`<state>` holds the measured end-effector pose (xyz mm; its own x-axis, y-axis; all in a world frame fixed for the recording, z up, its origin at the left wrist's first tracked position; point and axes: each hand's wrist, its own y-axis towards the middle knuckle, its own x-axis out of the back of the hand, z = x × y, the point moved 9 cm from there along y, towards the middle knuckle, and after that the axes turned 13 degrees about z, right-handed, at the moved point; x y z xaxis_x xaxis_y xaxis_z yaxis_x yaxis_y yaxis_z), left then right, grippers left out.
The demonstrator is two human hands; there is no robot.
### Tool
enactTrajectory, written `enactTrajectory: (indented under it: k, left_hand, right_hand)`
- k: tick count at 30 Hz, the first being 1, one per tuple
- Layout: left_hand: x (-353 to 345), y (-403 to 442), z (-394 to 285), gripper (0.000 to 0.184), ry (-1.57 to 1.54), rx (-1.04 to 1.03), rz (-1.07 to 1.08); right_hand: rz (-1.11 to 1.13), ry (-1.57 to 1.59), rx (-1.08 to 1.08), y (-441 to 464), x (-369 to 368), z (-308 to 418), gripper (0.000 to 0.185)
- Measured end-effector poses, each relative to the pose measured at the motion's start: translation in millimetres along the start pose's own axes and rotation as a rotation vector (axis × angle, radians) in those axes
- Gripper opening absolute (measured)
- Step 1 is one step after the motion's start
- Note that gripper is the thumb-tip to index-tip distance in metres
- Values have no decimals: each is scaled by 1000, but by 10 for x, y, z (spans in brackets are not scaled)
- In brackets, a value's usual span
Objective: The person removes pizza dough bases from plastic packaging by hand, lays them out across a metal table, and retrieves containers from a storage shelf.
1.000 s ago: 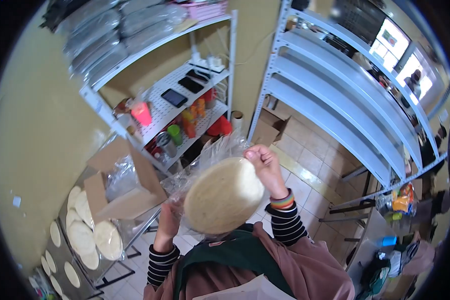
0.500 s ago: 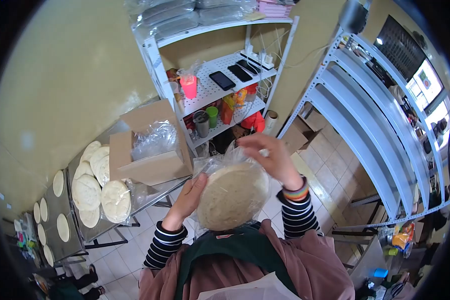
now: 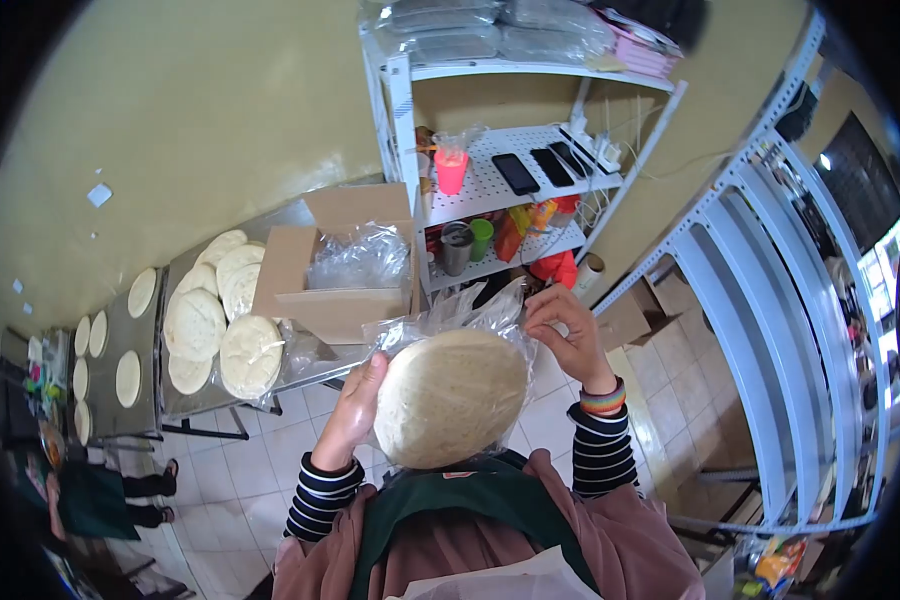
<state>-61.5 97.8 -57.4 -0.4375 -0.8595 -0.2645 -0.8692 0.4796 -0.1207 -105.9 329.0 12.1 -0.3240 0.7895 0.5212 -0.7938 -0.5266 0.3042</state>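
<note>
A round flat bread (image 3: 452, 400) lies inside a clear plastic bag (image 3: 470, 312), held up before my chest. My left hand (image 3: 355, 408) grips the bagged bread at its left edge, thumb on top and the other fingers hidden beneath. At the upper right, my right hand (image 3: 570, 335) pinches the bag's loose edge between bent fingers. The bag's open end points away from me, crumpled above the bread. Beyond my left hand, an open cardboard box (image 3: 340, 315) holds clear plastic bags (image 3: 362, 258). Several flat breads (image 3: 196, 325) overlap to its left.
The metal table (image 3: 305, 372) runs along the wall, with more breads on another table (image 3: 148, 405). A white shelf (image 3: 485, 205) with phones and cups stands ahead. A blue-grey rack (image 3: 760, 350) is at the right. Another person (image 3: 95, 500) stands at the lower left.
My view has swung left, bringing the tables and another person further into sight. My right hand first let go of the bread's edge, then closed on the bag's edge. My left hand still holds the bread.
</note>
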Motion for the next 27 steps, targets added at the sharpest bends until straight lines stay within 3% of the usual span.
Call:
enactTrajectory:
  k: [2, 8, 10, 11, 13, 14, 15, 16, 17, 19, 22, 24, 26, 27]
  left_hand:
    - [131, -135, 90, 54, -116, -4, -136]
    - [111, -602, -175, 55, -76, -160, -397]
    - [20, -770, -332, 56, 72, -260, -542]
    - [-32, -851, -299, 54, 43, -285, -616]
    - [-90, -1067, -182, 52, 171, -242, -723]
    - [-116, -1160, -173, 50, 301, -186, -790]
    - [-211, -1209, -274, 48, 347, -305, -865]
    - [-250, -1303, -275, 48, 344, -303, -906]
    - [-287, -1406, -263, 47, 363, -269, -948]
    - [-302, -1654, -161, 46, 381, -216, -1066]
    - [-253, -2090, -137, 47, 289, -317, -1271]
    - [-152, -2335, 119, 45, -12, -345, -1249]
    - [-135, -2501, 74, 43, -124, -446, -1286]
    - [-105, -2603, 101, 44, -102, -399, -1236]
  right_hand:
    - [-127, 87, 193, 8, 113, 24, 2]
    - [-221, 328, 122, 211, 107, -319, 7]
    - [-316, 969, -45, 247, -138, -603, 13]
    - [-229, 875, -174, 291, -369, -701, 21]
    - [-21, 614, -11, 305, -791, -357, 22]
    - [14, 629, -3, 322, -942, -307, 22]
    - [147, 729, -142, 330, -1212, -367, 19]
    - [285, 819, -285, 306, -1449, -424, 15]
    - [327, 824, -280, 338, -1515, -401, 15]
    - [481, 1190, -442, 320, -1790, -388, 11]
    - [600, 1352, -490, 388, -1917, -258, 10]
    - [691, 1317, -475, 438, -2031, -295, 12]
    - [664, 1120, -482, 535, -2059, -344, 13]
    - [594, 1002, -415, 619, -2049, -291, 13]
